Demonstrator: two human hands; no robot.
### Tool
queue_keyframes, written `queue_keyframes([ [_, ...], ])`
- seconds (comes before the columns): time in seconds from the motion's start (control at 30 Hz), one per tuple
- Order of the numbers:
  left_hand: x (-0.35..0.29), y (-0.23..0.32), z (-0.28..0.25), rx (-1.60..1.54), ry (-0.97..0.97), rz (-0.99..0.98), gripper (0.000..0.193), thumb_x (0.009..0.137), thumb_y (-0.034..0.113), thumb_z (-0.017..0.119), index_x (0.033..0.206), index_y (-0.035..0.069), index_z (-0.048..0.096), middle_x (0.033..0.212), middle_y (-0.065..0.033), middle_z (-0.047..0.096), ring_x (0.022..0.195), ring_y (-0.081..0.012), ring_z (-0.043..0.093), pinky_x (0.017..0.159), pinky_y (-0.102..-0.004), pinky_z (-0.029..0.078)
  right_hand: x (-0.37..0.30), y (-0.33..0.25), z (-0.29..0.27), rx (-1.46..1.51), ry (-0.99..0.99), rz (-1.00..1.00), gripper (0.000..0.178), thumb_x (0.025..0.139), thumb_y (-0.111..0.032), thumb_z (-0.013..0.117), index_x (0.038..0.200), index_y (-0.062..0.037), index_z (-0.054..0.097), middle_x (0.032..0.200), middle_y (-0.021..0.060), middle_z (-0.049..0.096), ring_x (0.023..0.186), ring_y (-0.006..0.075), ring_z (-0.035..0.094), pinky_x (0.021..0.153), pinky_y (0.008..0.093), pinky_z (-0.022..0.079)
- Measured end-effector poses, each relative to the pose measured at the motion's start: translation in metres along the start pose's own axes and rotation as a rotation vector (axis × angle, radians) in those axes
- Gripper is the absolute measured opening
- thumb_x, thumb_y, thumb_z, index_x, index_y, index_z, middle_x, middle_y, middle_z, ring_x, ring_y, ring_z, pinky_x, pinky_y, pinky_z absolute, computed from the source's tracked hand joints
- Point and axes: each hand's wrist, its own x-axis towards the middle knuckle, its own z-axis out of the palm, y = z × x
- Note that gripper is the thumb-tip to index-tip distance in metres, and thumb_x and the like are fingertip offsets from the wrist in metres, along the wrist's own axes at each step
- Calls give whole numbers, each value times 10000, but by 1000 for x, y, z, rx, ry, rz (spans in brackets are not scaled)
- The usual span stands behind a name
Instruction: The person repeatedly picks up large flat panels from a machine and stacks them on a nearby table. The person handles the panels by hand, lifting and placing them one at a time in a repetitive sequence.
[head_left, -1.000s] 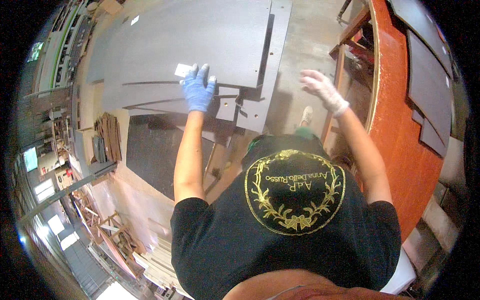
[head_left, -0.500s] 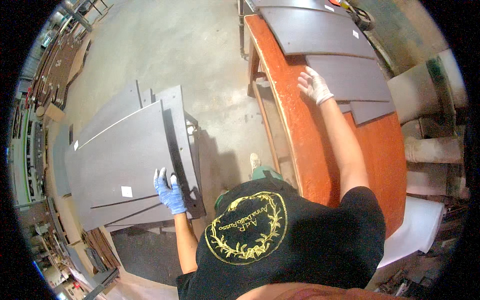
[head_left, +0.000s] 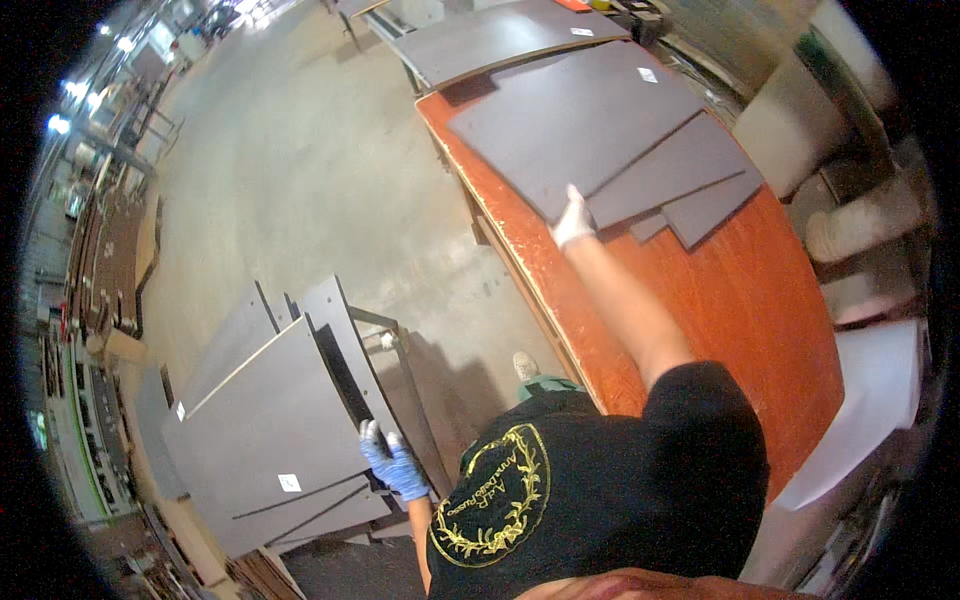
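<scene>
A large dark grey panel (head_left: 590,115) with a small white label lies skewed on the orange-red table (head_left: 740,330), overlapping smaller grey panels (head_left: 670,180). My right hand (head_left: 573,220), in a white glove, grips this panel's near corner, thumb on top; its other fingers are mostly hidden. My left hand (head_left: 392,463), in a blue glove with pale fingertips, has its fingers apart at the right edge of another grey panel (head_left: 270,430). That panel tops the stack at my left and carries a white label. Whether the left fingers touch its edge, I cannot tell.
Another grey panel (head_left: 500,35) lies at the table's far end. A metal frame (head_left: 405,370) stands beside the left stack. White sheeting (head_left: 870,400) hangs past the table's right side. Long brown boards (head_left: 105,260) lie along the far left.
My right hand has taken hold of the labelled panel's corner; that panel has turned and slid nearer over the smaller ones. The view has swung, and my left hand stays by the left stack.
</scene>
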Motion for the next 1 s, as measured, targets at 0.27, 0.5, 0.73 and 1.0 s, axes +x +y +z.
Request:
queue_keyframes([
  [0.27,-30,17,69,-918,-829,-682,457,830,193,541,1253,132,377,1163,-85,491,1057,-269,468,865,-370,420,-239,-2,-159,-120,74,96,604,836,-400,472,1302,-78,263,1311,105,331,1107,278,420,917,433,356],
  [0.5,-64,-2,51,-1014,-934,-1093,442,741,273,625,1108,67,492,1085,-58,537,1007,-219,491,883,-377,386,-398,17,-269,-467,-134,-180,491,786,-245,582,1180,-19,396,1093,70,490,1018,185,447,881,366,377],
  [0.73,-108,-11,-80,-908,-654,-562,269,770,145,596,1016,44,553,988,-49,576,925,-169,555,800,-334,471,-409,11,-269,-663,-219,-300,561,776,-266,601,1210,2,367,1138,113,459,999,197,457,883,324,371],
  [1.0,-210,9,-175,-1277,29,-753,237,747,164,597,945,35,591,973,-54,591,897,-181,560,838,-325,431,-371,46,-188,-884,-907,89,654,803,-192,592,1240,123,222,1113,120,447,955,136,466,803,236,422],
])
